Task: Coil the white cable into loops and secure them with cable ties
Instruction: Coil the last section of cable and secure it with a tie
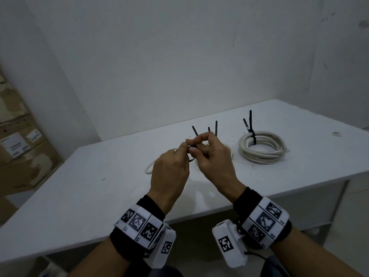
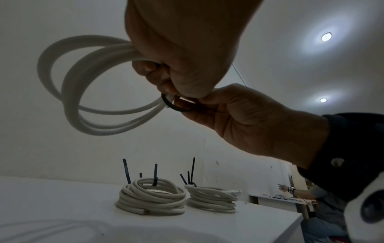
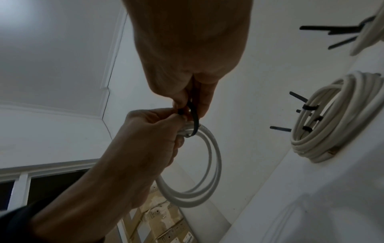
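Observation:
Both hands meet above the white table (image 1: 89,206). My left hand (image 1: 184,150) grips a small coil of white cable (image 1: 148,169), whose loops (image 2: 72,92) hang out to its left. A black cable tie (image 1: 192,159) is looped around the bundle at the fingers. My right hand (image 1: 196,144) pinches the tie's strap (image 3: 194,118), and the left thumb and forefinger hold the tie's head. In the left wrist view the tie (image 2: 176,107) forms a loose ring between the two hands. Most of the coil is hidden by the hands in the head view.
Two tied white coils lie on the table behind the hands: one (image 1: 263,149) at the right, one (image 2: 151,197) mostly hidden in the head view, both with black tie tails sticking up. Cardboard boxes (image 1: 18,140) stand left of the table. A wall lies behind.

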Action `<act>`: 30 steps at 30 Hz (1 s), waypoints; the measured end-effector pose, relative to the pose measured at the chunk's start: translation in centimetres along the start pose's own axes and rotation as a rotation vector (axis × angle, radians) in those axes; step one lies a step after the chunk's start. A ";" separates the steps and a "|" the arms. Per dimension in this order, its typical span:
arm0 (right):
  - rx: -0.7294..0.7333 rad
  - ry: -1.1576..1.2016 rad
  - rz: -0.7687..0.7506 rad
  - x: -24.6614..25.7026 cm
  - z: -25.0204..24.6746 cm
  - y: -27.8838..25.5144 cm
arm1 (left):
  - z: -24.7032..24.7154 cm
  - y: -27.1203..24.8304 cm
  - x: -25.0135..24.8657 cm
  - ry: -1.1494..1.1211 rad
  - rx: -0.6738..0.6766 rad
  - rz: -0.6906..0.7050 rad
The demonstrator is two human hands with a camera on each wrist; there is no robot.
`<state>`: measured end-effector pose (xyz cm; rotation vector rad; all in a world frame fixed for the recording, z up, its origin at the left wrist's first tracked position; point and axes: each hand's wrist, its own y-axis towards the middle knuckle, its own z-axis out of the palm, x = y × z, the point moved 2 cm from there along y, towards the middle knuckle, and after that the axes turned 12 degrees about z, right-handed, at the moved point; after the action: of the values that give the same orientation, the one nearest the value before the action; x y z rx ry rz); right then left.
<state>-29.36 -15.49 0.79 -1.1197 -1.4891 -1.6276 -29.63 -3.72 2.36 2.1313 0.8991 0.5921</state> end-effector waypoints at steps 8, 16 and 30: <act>0.069 0.146 0.104 -0.5 -0.3 0.7 | 0.0 -0.2 0.8 -0.298 0.054 -0.228; 0.087 0.030 0.005 -0.9 -0.2 1.5 | -0.8 0.3 0.8 -0.514 0.036 -0.345; 0.114 -0.196 -0.007 1.4 -1.2 3.4 | -1.1 0.6 1.0 -0.978 0.231 -0.613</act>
<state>-27.09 -17.07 3.53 -1.2394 -1.6890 -1.4518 -29.41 -2.76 3.64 1.8243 0.9581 -0.8321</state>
